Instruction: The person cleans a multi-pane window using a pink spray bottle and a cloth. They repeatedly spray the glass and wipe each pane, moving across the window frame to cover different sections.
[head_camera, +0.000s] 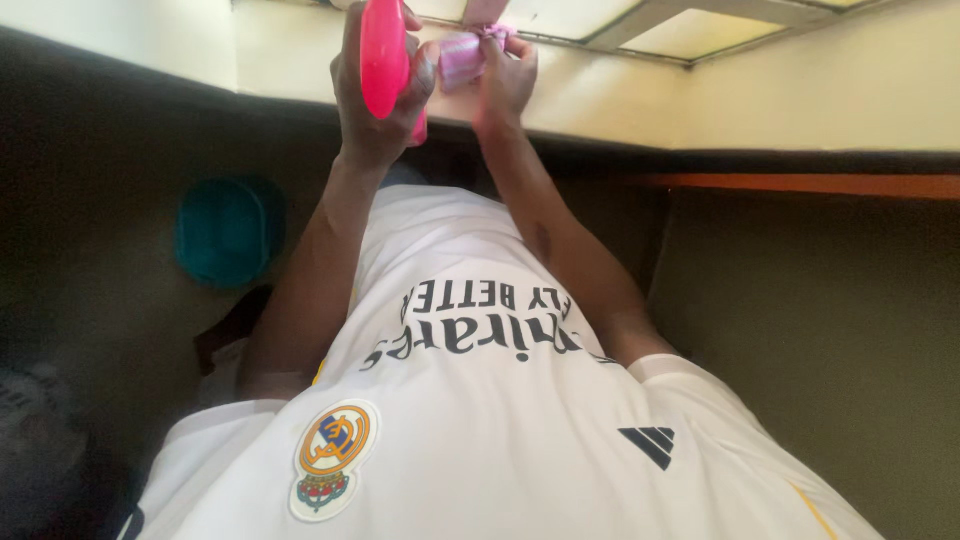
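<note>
White shirt (480, 430) fills the near view — a crest and dark lettering on it. Beyond, a teal round thing (230, 230) sits left. Left hand (375, 95) wraps a pink bottle (384, 55), upright; right hand (505, 75) pinches a small pink cloth (462, 60) just beside it — near the pale ledge (700, 100).

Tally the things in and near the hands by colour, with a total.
Bright pink: 1, the bottle in the left hand
Pale pink: 1, the cloth in the right hand
Teal: 1, the round thing lower left
Total: 3
</note>
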